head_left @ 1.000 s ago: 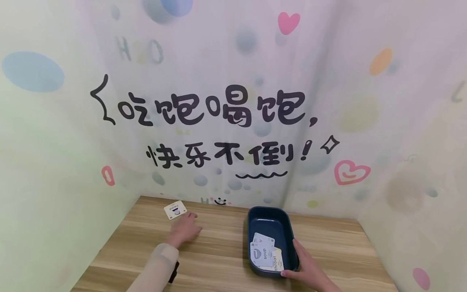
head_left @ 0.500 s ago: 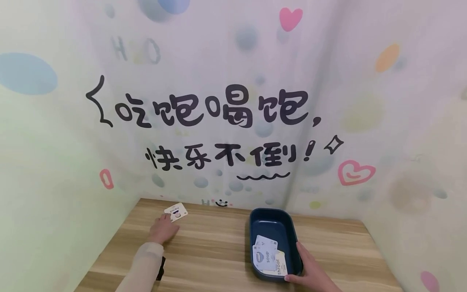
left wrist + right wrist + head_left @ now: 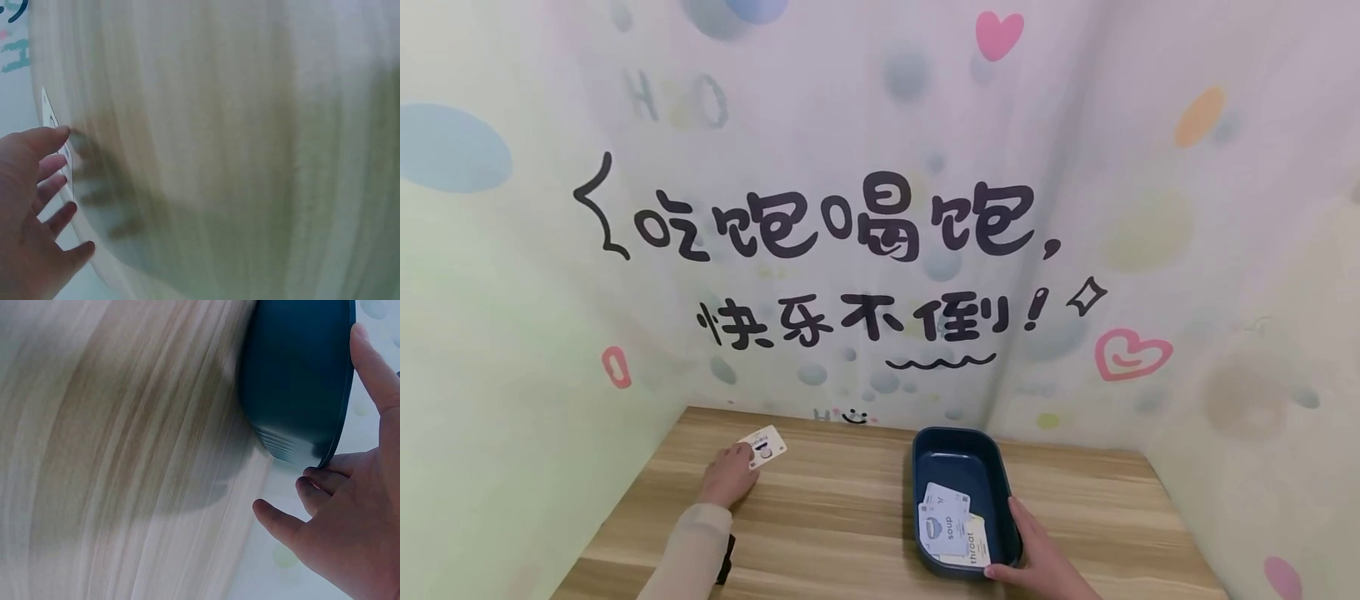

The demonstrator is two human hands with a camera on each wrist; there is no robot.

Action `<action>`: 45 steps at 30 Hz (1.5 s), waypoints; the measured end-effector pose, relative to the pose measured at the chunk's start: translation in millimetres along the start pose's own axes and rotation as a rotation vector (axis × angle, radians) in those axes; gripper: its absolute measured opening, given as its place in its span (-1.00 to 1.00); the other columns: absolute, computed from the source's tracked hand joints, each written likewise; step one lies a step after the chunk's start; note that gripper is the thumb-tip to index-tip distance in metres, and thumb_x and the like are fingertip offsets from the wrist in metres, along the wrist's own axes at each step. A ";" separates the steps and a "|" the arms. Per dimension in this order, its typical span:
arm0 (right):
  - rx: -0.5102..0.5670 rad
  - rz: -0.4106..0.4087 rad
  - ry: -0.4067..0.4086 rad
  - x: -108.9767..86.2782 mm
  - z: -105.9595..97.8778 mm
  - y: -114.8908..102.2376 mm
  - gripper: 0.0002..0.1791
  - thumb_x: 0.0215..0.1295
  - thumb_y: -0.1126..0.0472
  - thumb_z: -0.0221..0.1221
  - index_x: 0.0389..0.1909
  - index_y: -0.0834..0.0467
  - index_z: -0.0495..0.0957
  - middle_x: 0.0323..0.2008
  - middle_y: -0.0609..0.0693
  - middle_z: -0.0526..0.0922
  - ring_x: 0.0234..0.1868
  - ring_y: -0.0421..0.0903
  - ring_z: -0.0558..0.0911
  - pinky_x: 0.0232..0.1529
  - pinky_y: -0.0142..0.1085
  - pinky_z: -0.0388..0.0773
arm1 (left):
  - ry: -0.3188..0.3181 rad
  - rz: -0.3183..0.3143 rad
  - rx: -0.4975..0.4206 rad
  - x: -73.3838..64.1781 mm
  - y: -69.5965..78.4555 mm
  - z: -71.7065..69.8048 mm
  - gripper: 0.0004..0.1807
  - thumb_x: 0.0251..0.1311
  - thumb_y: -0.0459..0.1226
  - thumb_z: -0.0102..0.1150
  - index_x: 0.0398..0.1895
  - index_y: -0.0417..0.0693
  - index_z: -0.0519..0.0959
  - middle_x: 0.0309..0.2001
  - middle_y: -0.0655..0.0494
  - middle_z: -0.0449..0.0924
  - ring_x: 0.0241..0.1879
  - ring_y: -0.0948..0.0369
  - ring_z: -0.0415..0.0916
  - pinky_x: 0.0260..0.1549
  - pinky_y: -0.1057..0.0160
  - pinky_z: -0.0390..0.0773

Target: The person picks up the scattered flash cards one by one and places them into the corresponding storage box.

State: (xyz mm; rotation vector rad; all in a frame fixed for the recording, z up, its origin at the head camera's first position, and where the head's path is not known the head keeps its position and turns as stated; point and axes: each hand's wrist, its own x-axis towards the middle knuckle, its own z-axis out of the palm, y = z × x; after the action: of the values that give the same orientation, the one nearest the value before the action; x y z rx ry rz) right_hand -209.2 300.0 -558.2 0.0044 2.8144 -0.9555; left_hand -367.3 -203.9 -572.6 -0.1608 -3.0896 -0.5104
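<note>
A white card (image 3: 767, 447), printed with a bowl picture and partly covered text, lies at the back left of the table. My left hand (image 3: 730, 475) has its fingertips over the card's left corner. In the left wrist view, the thumb of my left hand (image 3: 28, 206) reaches the card (image 3: 47, 112) and the fingers are spread. My right hand (image 3: 1037, 554) holds the front right corner of a dark blue container (image 3: 1005, 492), thumb at the front rim and fingers along the right side. Inside are several overlapping cards (image 3: 940, 529), two reading "soup" and "throat".
The wood-grain table (image 3: 842, 508) meets a printed fabric wall (image 3: 857, 125) behind. Side walls (image 3: 505, 333) flank it left and right. A black band (image 3: 726, 558) is on the left wrist.
My left hand moved left, then onto the card's left corner. The card has turned slightly and slid a little towards me. My right hand keeps its hold on the container.
</note>
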 end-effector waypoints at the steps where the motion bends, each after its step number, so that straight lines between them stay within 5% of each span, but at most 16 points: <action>1: 0.000 0.002 -0.001 -0.3 0.0 -0.2 0.32 -0.03 -0.27 0.44 0.55 0.32 -0.06 0.52 0.39 0.07 0.45 0.39 0.22 0.35 0.33 0.28 | 0.012 0.019 0.007 -0.9 0.5 0.7 -0.61 0.19 -0.29 0.22 0.03 -0.34 0.49 0.14 -0.36 0.48 0.09 -0.26 0.44 0.05 -0.29 0.50; 6: -0.015 0.008 0.001 -1.5 -0.3 -2.4 0.32 -0.04 -0.28 0.44 0.54 0.33 -0.04 0.51 0.41 0.07 0.45 0.40 0.22 0.34 0.33 0.29 | 0.052 0.104 0.035 -5.1 3.3 3.6 -0.52 0.14 -0.26 0.34 0.08 -0.36 0.53 0.06 -0.33 0.51 0.03 -0.22 0.51 0.08 -0.20 0.53; 15: -0.019 -0.003 -0.001 -3.0 -0.6 -5.7 0.31 -0.03 -0.26 0.45 0.54 0.34 -0.04 0.51 0.41 0.08 0.44 0.40 0.23 0.34 0.33 0.29 | 0.054 0.129 -0.026 -13.5 0.8 9.5 -0.66 0.13 -0.22 0.40 -0.14 -0.21 0.51 0.04 -0.19 0.53 0.03 -0.14 0.50 0.08 -0.15 0.50; 22: -0.010 -0.004 -0.005 -4.6 -0.6 -6.0 0.31 -0.03 -0.25 0.45 0.54 0.35 -0.04 0.51 0.41 0.07 0.45 0.39 0.22 0.36 0.32 0.27 | 0.022 0.099 -0.005 -15.8 2.3 7.9 -0.27 -0.03 -0.09 0.48 0.16 -0.30 0.44 0.04 -0.25 0.49 -0.08 -0.06 0.48 -0.02 -0.12 0.53; 27: -0.026 0.010 -0.005 -3.2 0.5 -7.7 0.32 -0.05 -0.27 0.45 0.53 0.34 -0.03 0.51 0.41 0.08 0.45 0.40 0.22 0.35 0.32 0.28 | 0.008 0.081 -0.047 -15.7 13.3 6.9 -0.20 -0.06 -0.07 0.49 0.22 -0.28 0.42 0.11 -0.25 0.50 -0.05 -0.03 0.50 -0.01 -0.09 0.54; 32: -0.045 0.024 0.012 -0.4 2.1 -10.6 0.34 -0.07 -0.31 0.44 0.54 0.32 -0.04 0.52 0.39 0.06 0.44 0.39 0.23 0.33 0.32 0.32 | 0.021 0.128 -0.078 -11.2 41.4 2.9 -0.20 -0.04 -0.05 0.48 0.25 -0.23 0.42 0.16 -0.19 0.51 0.03 -0.04 0.51 0.07 -0.11 0.54; 45: -0.057 -0.040 0.052 0.2 7.5 -21.1 0.33 -0.07 -0.28 0.46 0.53 0.35 -0.01 0.51 0.40 0.08 0.46 0.41 0.21 0.34 0.32 0.31 | 0.030 0.450 -0.022 -22.2 158.1 0.9 -0.19 -0.05 0.04 0.47 0.28 -0.05 0.44 0.16 0.00 0.55 0.08 0.08 0.51 0.13 0.02 0.55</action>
State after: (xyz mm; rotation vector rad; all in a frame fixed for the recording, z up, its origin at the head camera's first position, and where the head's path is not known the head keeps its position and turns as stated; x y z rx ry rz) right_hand -209.5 278.7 -551.3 -0.0354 2.8989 -0.8952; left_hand -329.1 -57.0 -523.3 -0.8125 -2.8786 -0.5144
